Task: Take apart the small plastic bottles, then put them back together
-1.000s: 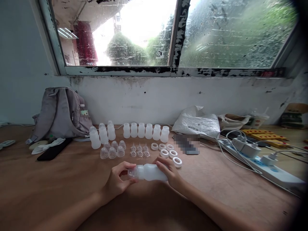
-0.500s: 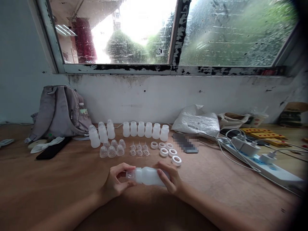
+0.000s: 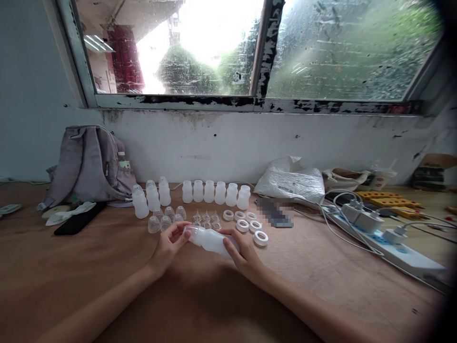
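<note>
A translucent white plastic bottle (image 3: 210, 240) lies sideways between both hands, its capped end pointing left. My right hand (image 3: 242, 253) is wrapped around the bottle's body. My left hand (image 3: 167, 247) pinches the clear cap at its neck. Behind them on the table stand a row of empty white bottles (image 3: 214, 193), three capped bottles (image 3: 153, 196), clear dome caps (image 3: 164, 220), small clear nipples (image 3: 206, 220) and white rings (image 3: 250, 226).
A grey backpack (image 3: 89, 164) leans on the wall at left, with a black flat object (image 3: 75, 224) before it. A white plastic bag (image 3: 291, 183) and a power strip (image 3: 391, 247) with plugs and cables lie at right. The wooden table (image 3: 71, 276) meets the wall under a window.
Both hands have carried the bottle up and away from me, closer to the small parts, and its capped end now tilts higher on the left.
</note>
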### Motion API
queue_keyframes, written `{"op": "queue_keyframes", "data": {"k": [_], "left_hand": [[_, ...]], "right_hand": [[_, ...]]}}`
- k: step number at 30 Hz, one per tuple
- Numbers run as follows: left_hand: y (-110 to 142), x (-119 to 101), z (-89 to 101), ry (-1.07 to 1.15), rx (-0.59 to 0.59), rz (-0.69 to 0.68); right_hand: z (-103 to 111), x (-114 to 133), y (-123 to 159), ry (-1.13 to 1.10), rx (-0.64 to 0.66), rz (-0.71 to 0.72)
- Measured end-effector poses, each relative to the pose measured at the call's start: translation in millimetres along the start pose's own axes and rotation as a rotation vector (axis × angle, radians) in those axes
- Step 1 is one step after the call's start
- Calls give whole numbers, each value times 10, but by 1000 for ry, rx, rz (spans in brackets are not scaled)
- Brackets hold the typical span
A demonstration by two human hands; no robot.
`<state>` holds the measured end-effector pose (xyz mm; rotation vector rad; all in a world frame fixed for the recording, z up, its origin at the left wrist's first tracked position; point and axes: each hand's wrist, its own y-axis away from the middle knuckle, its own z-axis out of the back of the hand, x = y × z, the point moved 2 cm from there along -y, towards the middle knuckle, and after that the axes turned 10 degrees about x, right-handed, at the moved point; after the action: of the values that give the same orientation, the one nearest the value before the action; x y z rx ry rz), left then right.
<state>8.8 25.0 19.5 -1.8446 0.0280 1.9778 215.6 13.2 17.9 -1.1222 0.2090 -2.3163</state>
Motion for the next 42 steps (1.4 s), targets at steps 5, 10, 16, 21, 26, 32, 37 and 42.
{"op": "queue_keyframes", "data": {"k": [5, 10, 16, 21, 26, 32, 37, 42], "left_hand": [[-352, -476, 250, -373, 63, -111], [-944, -1052, 558, -929, 55, -293], [-1615, -979, 886, -1329, 114, 5], [-1914, -668, 1066, -1420, 62, 135], [-2046, -413, 1188, -1443, 18, 183], [-2087, -216, 1259, -1458, 24, 227], [-2118, -187, 1272, -1481, 40, 250], [-2156, -187, 1255, -1496, 71, 279]], "right_hand": [[11, -1, -21, -83, 25, 30], [48, -58, -52, -49, -60, 31], [53, -85, -58, 28, -87, 94], [61, -131, -55, 67, -88, 100], [61, -177, -53, 99, -82, 110], [58, -195, -54, 101, -26, 122], [54, -266, -73, 121, 8, 99], [55, -361, -86, 158, -5, 96]]}}
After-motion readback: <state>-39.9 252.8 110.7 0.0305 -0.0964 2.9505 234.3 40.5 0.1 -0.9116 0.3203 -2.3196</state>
